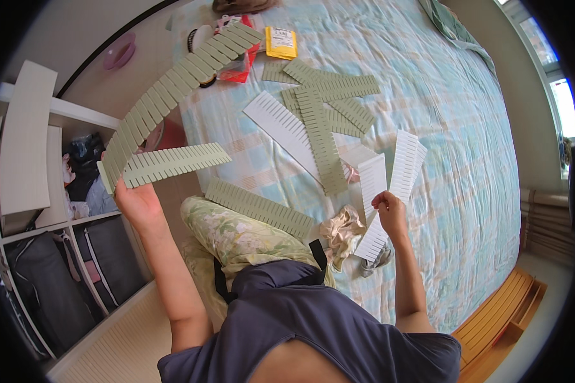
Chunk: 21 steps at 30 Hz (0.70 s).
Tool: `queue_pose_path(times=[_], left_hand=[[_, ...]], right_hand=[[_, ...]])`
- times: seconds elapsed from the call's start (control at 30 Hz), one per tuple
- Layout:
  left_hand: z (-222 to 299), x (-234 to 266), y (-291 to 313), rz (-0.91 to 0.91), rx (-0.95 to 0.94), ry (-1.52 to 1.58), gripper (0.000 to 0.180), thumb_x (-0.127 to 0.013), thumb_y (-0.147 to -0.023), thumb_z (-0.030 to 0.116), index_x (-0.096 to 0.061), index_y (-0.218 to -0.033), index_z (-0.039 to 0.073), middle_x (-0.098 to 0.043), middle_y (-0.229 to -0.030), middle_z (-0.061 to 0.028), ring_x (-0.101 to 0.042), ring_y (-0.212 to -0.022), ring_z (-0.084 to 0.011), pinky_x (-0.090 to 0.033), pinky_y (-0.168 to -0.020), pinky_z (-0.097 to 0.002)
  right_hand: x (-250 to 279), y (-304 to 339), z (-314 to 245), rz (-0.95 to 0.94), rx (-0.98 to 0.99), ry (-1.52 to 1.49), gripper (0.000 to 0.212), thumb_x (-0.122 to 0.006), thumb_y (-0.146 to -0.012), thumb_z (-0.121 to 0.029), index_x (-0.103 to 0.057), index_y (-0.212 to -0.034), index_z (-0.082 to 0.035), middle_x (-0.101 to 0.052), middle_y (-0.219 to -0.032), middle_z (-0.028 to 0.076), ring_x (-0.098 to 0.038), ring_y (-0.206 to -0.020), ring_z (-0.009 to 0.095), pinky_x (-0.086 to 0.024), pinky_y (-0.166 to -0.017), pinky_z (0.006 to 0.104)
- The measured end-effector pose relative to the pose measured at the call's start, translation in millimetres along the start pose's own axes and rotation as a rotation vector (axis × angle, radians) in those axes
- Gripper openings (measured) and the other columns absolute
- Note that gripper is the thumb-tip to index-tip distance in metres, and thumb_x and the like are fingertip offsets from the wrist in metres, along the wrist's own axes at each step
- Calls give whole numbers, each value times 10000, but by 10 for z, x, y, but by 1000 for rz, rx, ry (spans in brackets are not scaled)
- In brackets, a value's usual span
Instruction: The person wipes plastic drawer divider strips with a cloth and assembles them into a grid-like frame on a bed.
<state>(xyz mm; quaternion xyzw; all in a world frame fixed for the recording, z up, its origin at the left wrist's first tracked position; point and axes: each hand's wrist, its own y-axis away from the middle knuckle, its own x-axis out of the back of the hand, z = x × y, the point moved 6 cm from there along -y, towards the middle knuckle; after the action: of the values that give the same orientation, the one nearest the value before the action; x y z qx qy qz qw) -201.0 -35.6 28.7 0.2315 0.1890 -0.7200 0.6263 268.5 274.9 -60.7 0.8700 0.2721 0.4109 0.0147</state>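
Observation:
My left hand (139, 203) is raised at the left, its fingers closed on the near ends of green slotted divider strips. One long green strip (166, 89) arches up and away from it; a shorter green strip (176, 159) points right. My right hand (391, 210) is pinched at the edge of a white slotted divider strip (372, 180), partly hiding it. Beside and under that hand lie more white slotted strips (406, 163). Against my leg rests another green slotted strip (262, 207). Farther off, several green strips (329, 86) overlap in a pile, next to a white strip (281, 127).
Crumpled beige cloth (344, 230) and a grey cloth piece (378, 260) lie near my right forearm. A yellow packet (280, 43) and a red package (244, 69) sit at the bed's far left. Shelving (64, 225) with dark storage bags borders the left; a wooden stand (501, 313) is lower right.

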Motion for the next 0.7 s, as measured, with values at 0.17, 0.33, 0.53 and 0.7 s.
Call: queue_pose_path(times=[0.17, 0.33, 0.53, 0.7], left_hand=[[540, 52, 265, 27, -208, -48, 442, -467, -975, 138, -383, -1405, 77, -492, -1352, -76, -489, -1228, -210, -386, -1033, -375], [1071, 302, 410, 165, -396, -192, 438, -444, -1005, 200, -338, -1418, 104, -392, -1417, -57, -402, -1297, -194, -328, -1072, -367], [1835, 708, 600, 326, -551, -317, 433, -426, -1001, 143, -318, -1418, 101, -366, -1429, -56, -377, -1308, -172, -307, -1083, -348], [2095, 984, 569, 382, -625, -387, 440, -403, -975, 54, -315, -1406, 55, -341, -1439, -42, -369, -1298, -152, -293, -1086, -320]], right_hand=[[-611, -461, -1897, -135, 492, -259, 153, -477, -799, 86, -611, -813, 12, -656, -767, 115, -656, -720, 209, -504, -653, 297], [-937, -232, -3850, -247, 966, -409, 167, -490, -784, 117, -614, -809, 8, -632, -769, 103, -623, -712, 200, -489, -649, 296], [-1353, 342, -5483, -432, 1344, -522, 169, -490, -779, 123, -613, -813, 11, -603, -752, 102, -604, -676, 210, -485, -612, 297], [-1718, 619, -5998, -617, 1339, -589, 167, -484, -784, 112, -617, -813, 15, -577, -741, 105, -579, -624, 204, -494, -550, 323]])
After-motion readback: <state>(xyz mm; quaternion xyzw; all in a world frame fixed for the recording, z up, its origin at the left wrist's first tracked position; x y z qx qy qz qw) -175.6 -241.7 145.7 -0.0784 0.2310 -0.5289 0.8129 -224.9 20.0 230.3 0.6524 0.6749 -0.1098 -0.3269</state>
